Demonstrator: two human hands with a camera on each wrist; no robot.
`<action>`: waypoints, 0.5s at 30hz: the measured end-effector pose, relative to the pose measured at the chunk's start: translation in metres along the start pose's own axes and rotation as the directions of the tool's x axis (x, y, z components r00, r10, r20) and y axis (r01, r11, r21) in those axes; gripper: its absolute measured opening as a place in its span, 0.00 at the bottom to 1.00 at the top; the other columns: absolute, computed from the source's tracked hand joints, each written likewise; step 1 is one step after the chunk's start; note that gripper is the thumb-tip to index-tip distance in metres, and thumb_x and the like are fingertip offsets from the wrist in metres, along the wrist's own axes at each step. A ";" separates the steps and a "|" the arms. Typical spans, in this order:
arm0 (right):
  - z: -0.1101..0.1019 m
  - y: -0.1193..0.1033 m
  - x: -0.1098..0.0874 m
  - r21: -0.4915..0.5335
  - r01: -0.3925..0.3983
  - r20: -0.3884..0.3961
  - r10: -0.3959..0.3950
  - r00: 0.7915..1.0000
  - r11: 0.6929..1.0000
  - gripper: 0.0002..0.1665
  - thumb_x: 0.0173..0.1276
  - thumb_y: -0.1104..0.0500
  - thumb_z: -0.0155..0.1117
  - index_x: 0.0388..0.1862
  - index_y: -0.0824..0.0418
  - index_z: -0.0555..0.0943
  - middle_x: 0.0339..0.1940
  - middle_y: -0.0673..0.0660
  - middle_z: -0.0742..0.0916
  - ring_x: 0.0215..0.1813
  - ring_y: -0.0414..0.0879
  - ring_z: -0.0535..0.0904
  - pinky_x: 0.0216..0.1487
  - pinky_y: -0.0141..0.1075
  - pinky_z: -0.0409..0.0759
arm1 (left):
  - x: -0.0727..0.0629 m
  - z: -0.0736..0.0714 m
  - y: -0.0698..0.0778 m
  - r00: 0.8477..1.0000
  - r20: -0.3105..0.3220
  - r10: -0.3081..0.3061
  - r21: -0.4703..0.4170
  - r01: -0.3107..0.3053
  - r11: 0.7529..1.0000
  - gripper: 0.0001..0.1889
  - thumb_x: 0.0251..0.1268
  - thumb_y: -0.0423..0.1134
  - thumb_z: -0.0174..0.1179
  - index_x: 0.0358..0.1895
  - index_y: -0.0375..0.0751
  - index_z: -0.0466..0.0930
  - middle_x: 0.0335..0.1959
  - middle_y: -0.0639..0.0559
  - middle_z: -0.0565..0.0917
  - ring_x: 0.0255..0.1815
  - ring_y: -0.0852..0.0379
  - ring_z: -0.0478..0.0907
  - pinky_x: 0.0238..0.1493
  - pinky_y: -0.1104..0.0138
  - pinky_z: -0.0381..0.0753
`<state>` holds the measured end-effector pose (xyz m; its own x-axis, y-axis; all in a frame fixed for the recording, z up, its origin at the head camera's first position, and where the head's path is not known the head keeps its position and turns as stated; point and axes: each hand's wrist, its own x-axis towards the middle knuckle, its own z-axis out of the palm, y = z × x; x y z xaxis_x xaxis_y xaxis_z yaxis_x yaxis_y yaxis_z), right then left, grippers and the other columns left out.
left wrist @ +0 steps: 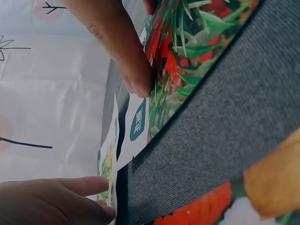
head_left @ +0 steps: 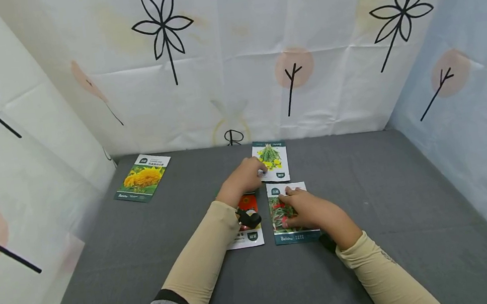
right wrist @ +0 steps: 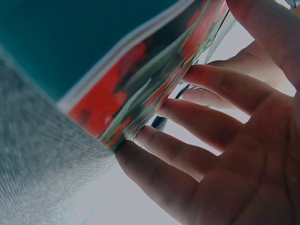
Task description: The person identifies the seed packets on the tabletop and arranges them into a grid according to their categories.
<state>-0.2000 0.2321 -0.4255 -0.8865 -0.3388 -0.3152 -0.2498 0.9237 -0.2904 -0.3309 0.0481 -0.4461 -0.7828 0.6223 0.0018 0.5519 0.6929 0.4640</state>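
On the grey table, my right hand (head_left: pixel 316 211) lies over a seed packet with red flowers and green leaves (head_left: pixel 278 213). Its fingertips touch the packet's printed front, spread apart in the right wrist view. Just above, my left hand (head_left: pixel 244 176) reaches to the left edge of a seed packet with yellow flowers (head_left: pixel 277 160). In the left wrist view, the left index finger (left wrist: pixel 89 185) is extended against that packet's face. Under the left wrist lies another packet with red-orange flowers (head_left: pixel 249 237), partly hidden by the arm.
A packet with orange-yellow blooms (head_left: pixel 144 178) lies tilted at the table's far left. Patterned white cloth walls (head_left: pixel 238 31) enclose the grey tabletop (head_left: pixel 376 267) at the back and both sides.
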 end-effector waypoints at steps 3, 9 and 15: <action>-0.001 0.000 0.000 -0.005 0.004 -0.002 -0.004 1.000 1.000 0.47 0.72 0.47 0.75 0.82 0.65 0.68 0.84 0.73 0.64 0.85 0.73 0.59 0.81 0.63 0.64 | -0.001 0.000 0.000 1.000 0.007 -0.009 0.003 0.009 1.000 0.22 0.70 0.22 0.57 0.62 0.42 0.88 0.64 0.43 0.83 0.69 0.41 0.75 0.63 0.54 0.81; -0.001 0.000 -0.001 -0.015 0.008 -0.005 -0.008 1.000 1.000 0.47 0.72 0.46 0.75 0.81 0.65 0.69 0.84 0.73 0.65 0.84 0.73 0.59 0.81 0.63 0.64 | 0.001 0.004 -0.002 1.000 -0.012 0.009 0.038 -0.008 0.999 0.23 0.69 0.23 0.56 0.62 0.42 0.88 0.63 0.43 0.82 0.65 0.41 0.75 0.66 0.53 0.80; -0.001 0.000 -0.001 -0.018 0.007 -0.003 -0.007 1.000 1.000 0.47 0.72 0.46 0.75 0.81 0.65 0.69 0.84 0.73 0.65 0.84 0.73 0.60 0.80 0.63 0.65 | 0.003 0.008 0.000 1.000 -0.023 0.016 0.070 -0.015 0.997 0.23 0.70 0.25 0.57 0.64 0.44 0.87 0.65 0.44 0.81 0.62 0.44 0.74 0.64 0.54 0.79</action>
<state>-0.1996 0.2321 -0.4246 -0.8858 -0.3446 -0.3108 -0.2628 0.9245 -0.2761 -0.3306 0.0528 -0.4527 -0.7803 0.6247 0.0300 0.5820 0.7077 0.4004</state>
